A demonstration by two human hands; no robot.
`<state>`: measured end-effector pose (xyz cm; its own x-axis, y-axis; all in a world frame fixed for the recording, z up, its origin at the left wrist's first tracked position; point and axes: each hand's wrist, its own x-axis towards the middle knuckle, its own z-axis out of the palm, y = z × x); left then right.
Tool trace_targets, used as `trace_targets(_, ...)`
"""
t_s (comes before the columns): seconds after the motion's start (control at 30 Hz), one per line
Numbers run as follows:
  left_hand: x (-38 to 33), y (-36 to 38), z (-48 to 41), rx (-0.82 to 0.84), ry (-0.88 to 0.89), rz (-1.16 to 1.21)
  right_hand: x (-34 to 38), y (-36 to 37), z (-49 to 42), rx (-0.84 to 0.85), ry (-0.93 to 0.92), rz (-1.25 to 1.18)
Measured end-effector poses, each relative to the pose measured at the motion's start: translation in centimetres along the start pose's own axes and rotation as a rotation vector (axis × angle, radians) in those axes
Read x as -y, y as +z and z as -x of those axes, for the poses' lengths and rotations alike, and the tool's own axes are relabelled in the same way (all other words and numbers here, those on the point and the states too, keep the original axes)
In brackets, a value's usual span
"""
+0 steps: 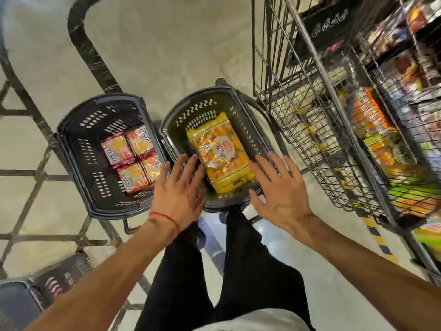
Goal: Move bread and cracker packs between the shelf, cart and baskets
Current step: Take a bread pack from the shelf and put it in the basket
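A yellow bread pack (220,152) is shown lying flat inside a dark basket (202,93). It is flanked at the near rim by the left hand (181,187) and right hand (279,187), both spread and empty, seemingly placed for a two-sided lift. Cracker packs (132,158) are kept in the neighbouring basket (62,130).

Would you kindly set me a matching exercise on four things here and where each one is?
Things:
1. yellow bread pack
2. cracker packs
3. red string
4. wire cart

Places:
A. in the left basket
B. on the wrist of the left hand
C. in the right basket
D. to the right of both baskets

Pairs: 1-C, 2-A, 3-B, 4-D.
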<state>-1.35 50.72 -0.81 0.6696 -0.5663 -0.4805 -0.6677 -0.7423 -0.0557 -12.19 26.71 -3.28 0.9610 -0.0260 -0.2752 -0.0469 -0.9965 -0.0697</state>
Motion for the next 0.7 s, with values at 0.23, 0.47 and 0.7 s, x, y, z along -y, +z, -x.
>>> trace_targets(0.23, -1.8, 4.5, -4.6, 0.001, -0.121, 0.150, -0.9, 5.5, -4.3, -0.021, -0.013, -0.107)
trace_targets(0.47, -1.8, 14.5, -12.0, -0.022, -0.234, 0.397, -1.2, 15.3, -10.5, 0.005, 0.060, -0.206)
trace_targets(0.7, -2.6, 28.7, -22.0, -0.023, -0.506, 0.893, -3.2, 30.6, -18.1, 0.145, 0.228, -0.528)
